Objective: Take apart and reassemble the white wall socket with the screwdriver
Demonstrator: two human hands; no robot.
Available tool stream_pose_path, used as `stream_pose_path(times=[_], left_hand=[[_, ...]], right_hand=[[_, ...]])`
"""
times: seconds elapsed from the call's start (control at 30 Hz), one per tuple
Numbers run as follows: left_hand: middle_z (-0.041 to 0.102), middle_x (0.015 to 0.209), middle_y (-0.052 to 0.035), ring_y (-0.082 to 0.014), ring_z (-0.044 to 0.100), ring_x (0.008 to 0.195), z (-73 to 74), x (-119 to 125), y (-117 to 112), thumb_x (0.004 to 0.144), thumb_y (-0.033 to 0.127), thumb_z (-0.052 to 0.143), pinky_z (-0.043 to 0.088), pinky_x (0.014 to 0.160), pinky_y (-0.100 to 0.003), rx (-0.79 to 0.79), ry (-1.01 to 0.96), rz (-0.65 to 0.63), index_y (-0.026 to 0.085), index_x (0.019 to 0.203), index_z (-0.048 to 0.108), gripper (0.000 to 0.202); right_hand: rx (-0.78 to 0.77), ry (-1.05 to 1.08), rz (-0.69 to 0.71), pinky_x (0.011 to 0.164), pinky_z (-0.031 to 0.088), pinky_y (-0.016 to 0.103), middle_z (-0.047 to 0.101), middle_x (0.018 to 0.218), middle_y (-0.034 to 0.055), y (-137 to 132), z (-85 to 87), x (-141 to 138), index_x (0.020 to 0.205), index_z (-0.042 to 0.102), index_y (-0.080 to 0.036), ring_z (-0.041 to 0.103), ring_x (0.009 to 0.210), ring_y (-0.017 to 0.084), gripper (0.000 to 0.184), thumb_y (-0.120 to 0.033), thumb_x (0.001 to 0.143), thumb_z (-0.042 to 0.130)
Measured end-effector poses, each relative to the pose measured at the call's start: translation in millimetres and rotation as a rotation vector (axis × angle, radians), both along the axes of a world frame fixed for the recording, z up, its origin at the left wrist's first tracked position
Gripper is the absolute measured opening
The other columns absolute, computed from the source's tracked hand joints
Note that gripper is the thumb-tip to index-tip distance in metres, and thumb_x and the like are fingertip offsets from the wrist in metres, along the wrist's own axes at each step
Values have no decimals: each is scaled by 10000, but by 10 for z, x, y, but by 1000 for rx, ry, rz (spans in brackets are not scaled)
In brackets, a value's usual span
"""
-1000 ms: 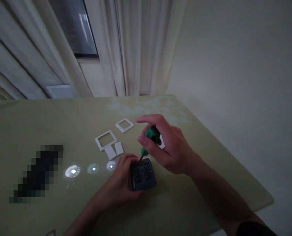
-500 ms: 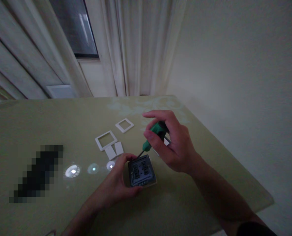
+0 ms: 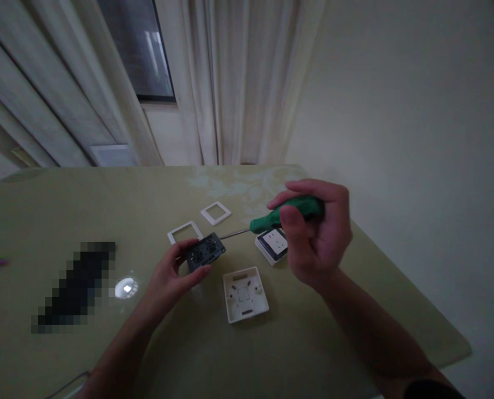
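Observation:
My left hand (image 3: 170, 277) grips a dark switch module (image 3: 205, 250), lifted off the table and tilted. My right hand (image 3: 317, 235) is closed round the green handle of a screwdriver (image 3: 286, 213); its metal shaft points left and its tip nearly touches the module's right edge. A white back box (image 3: 245, 293) lies open-side up on the table below and between my hands. A white socket plate (image 3: 272, 244) with a dark rim sits just left of my right hand.
Two white square frames (image 3: 184, 231) (image 3: 216, 213) lie on the yellow-green table (image 3: 106, 199) beyond the module. A blurred-out dark patch (image 3: 75, 288) is at the left, with a bright light reflection beside it. Curtains and a window stand behind; the table's edge runs at the right.
My left hand lifted the dark module up and to the left, off the white back box, which now lies uncovered. My right hand swung the screwdriver from steep to nearly level and moved right.

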State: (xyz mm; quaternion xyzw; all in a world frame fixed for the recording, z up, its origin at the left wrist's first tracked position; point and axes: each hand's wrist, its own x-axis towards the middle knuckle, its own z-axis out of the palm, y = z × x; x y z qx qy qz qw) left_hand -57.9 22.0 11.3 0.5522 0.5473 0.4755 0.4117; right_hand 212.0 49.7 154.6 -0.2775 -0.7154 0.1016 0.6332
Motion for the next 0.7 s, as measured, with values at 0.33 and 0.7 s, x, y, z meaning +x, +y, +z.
stream_pose_path(times=[0.33, 0.7], left_hand=[[638, 1469, -114, -354, 661, 1354, 37, 28, 26, 802, 455, 943, 528, 1184, -593, 258, -14, 64, 281, 1428, 611, 729], [553, 1466, -88, -342, 585, 1382, 69, 181, -92, 865, 395, 880, 469, 1223, -614, 485, 294, 105, 363, 1519, 538, 738]], right_hand=[[-464, -463, 109, 674, 401, 279, 574, 776, -49, 211, -89, -16, 1174, 668, -190, 527, 670, 127, 196, -196, 1010, 560], [-1077, -389, 536, 477, 316, 213, 496, 558, -84, 496, -594, -294, 1049, 744, -153, 417, 475, 87, 282, -428, 1017, 684]])
